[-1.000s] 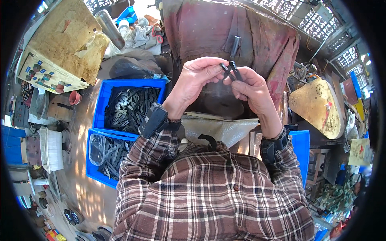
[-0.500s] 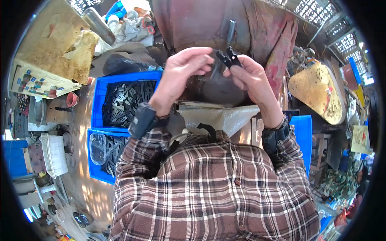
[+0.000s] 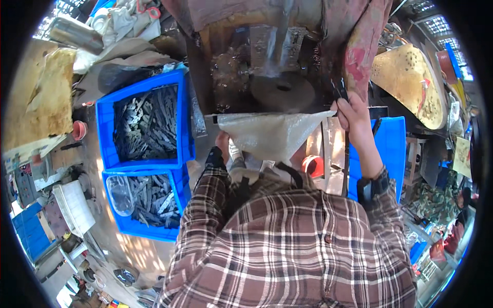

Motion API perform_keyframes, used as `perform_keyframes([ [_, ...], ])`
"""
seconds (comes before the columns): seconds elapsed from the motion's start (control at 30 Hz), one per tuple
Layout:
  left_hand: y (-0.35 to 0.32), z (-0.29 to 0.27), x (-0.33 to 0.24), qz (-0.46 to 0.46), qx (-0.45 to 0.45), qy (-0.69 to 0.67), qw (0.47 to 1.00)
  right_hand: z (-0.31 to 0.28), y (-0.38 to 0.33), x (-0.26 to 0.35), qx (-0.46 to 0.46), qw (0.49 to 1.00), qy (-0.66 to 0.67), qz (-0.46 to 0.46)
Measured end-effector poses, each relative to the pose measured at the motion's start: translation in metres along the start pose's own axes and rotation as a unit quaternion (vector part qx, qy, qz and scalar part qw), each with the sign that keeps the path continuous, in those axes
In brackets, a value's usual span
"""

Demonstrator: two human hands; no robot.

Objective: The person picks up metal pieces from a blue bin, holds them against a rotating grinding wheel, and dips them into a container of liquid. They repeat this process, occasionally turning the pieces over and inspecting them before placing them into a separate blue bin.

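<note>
R hand (image 3: 349,114) now out right, pinching small dark metal part (image 3: 339,93); was w/ L at chest. L hand (image 3: 223,141) dropped low, mostly hidden behind plastic sheet (image 3: 269,134), grip unclear. Blue bins (image 3: 146,126) beyond L hand.

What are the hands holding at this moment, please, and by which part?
The right hand pinches a small dark metal piece by its lower end; the left hand, mostly hidden, cannot be judged.

Hands: together at upper centre on a small dark metal piece before, now well apart | right hand (image 3: 350,114): moved to upper right, gripping dark metal piece (image 3: 339,90) | left hand (image 3: 222,143): dropped to centre-left, half hidden beneath clear plastic sheet (image 3: 271,132) | view: shifted, round metal disc (image 3: 282,91) now exposed.
</note>
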State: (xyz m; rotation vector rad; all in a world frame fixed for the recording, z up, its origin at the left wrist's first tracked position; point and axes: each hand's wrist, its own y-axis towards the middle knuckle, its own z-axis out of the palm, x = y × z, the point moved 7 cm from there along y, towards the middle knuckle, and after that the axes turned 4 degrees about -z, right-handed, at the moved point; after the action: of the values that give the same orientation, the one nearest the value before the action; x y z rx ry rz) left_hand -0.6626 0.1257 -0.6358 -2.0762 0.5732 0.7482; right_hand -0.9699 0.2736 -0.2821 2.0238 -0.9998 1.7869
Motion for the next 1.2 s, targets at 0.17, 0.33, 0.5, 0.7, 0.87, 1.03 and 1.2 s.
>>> perform_keyframes([
  [0.17,-0.039,0.036,0.031,0.161,0.034,0.148,0.975,-0.009,-0.024,-0.002,-0.030,0.997,0.060,-0.022],
  [0.33,-0.104,0.011,0.069,0.000,0.039,0.184,0.982,-0.014,-0.029,0.000,-0.072,0.996,0.047,-0.034],
  [0.5,-0.111,0.108,0.019,-0.013,0.076,0.208,0.975,-0.012,-0.025,0.006,-0.098,0.993,0.044,-0.038],
  [0.7,-0.116,0.127,0.006,-0.037,0.095,0.223,0.969,-0.006,-0.022,0.009,-0.086,0.995,0.025,-0.033],
  [0.87,-0.110,0.135,-0.005,-0.040,0.102,0.224,0.968,-0.005,-0.021,0.013,-0.087,0.995,0.033,-0.031],
  [1.03,-0.102,0.133,-0.005,-0.042,0.109,0.223,0.968,-0.007,-0.017,0.023,-0.081,0.995,0.025,-0.046],
  [1.2,-0.090,0.131,-0.011,-0.032,0.108,0.216,0.970,-0.008,-0.011,0.037,-0.093,0.994,0.021,-0.046],
])
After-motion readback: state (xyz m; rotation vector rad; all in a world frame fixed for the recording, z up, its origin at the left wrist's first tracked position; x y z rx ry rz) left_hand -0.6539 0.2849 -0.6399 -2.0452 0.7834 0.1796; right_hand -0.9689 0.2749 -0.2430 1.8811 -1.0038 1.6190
